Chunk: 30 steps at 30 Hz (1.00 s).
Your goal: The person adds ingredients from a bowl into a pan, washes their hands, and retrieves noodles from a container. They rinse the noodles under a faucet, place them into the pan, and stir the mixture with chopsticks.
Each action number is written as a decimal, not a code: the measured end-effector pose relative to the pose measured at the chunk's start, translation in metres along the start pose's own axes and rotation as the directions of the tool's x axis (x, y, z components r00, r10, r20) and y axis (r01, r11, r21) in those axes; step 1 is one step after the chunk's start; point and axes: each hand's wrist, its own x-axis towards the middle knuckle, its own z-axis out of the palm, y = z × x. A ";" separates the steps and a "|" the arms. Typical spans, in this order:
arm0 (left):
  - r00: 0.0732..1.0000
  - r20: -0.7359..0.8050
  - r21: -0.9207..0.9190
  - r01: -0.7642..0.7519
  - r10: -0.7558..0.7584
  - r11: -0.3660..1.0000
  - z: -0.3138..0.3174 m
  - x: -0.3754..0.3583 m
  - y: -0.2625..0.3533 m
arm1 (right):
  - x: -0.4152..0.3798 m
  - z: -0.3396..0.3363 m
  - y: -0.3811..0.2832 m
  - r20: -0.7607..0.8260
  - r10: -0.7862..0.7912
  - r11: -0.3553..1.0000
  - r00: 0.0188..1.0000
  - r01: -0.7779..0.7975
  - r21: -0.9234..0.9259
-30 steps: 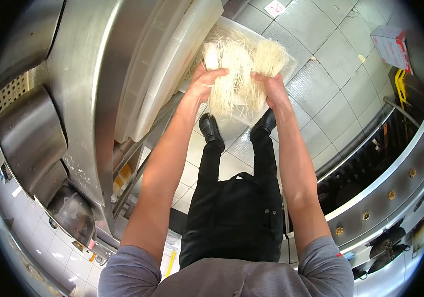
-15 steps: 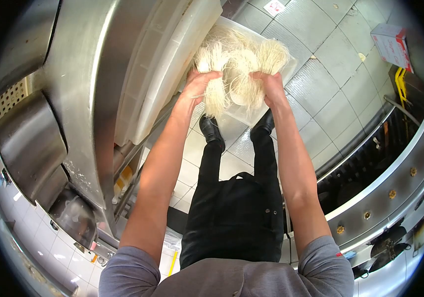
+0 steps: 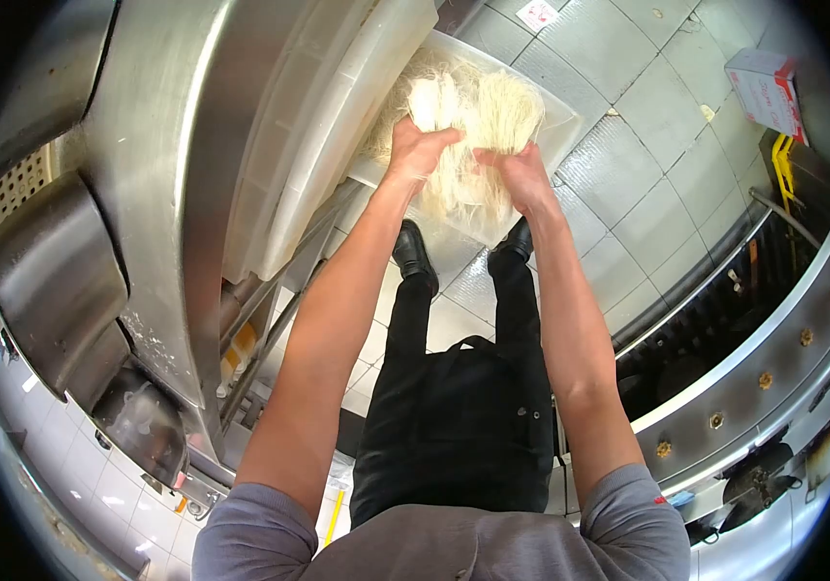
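My left hand (image 3: pixel 419 149) is closed around a bundle of thin, pale dried noodles (image 3: pixel 431 102), thumb lying across it. Close beside it, my right hand (image 3: pixel 520 176) grips a second noodle bundle (image 3: pixel 509 108) with the thumb pointing inward. The two bundles almost touch, and loose strands hang below both hands. Underneath is a translucent white plastic tub (image 3: pixel 562 124) with more loose noodle strands along its left side. Noodles and hands hide much of the tub's inside.
Left of the tub stand a steel counter (image 3: pixel 158 174) and upright pale plastic containers (image 3: pixel 323 126). On the right are a stove front with knobs (image 3: pixel 716 420) and a white-and-red cardboard box (image 3: pixel 762 94). My shoes (image 3: pixel 413 254) stand on the tiled floor just below the tub.
Both hands have moved closer together, bringing the two noodle bundles side by side over the tub. The gap between the bundles has narrowed.
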 end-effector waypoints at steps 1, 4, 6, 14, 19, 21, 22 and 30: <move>0.997 -0.059 0.146 -0.050 0.059 0.988 -0.001 0.003 -0.004 | -0.001 -0.006 -0.003 -0.004 0.048 0.997 0.999 -0.048 -0.066; 0.946 -0.313 0.370 0.040 0.084 0.928 -0.022 0.019 -0.012 | -0.005 -0.028 -0.009 -0.102 0.055 0.995 0.993 -0.062 -0.075; 0.909 -0.311 0.619 -0.030 0.279 0.785 -0.035 0.024 -0.018 | -0.010 -0.045 -0.012 -0.121 0.069 0.998 0.990 -0.068 0.013; 0.987 0.144 -0.102 0.091 -0.076 0.991 -0.026 -0.011 -0.002 | -0.016 -0.025 -0.004 -0.056 0.003 0.981 0.998 0.007 0.193; 0.951 0.284 -0.320 0.211 -0.120 0.924 -0.013 -0.030 0.006 | -0.002 0.019 0.019 0.027 -0.152 0.987 0.988 0.151 0.056; 0.967 0.213 -0.144 0.174 -0.141 0.974 -0.015 -0.024 -0.009 | 0.001 0.019 0.021 0.019 -0.125 0.992 0.992 0.124 0.026; 0.974 0.174 -0.054 0.158 -0.146 0.986 -0.016 -0.024 -0.007 | 0.002 0.020 0.022 0.018 -0.111 0.994 0.994 0.110 0.010; 0.988 0.118 -0.193 0.126 -0.104 0.973 -0.018 -0.015 -0.006 | -0.004 -0.002 0.011 -0.030 -0.039 0.965 0.999 0.046 0.258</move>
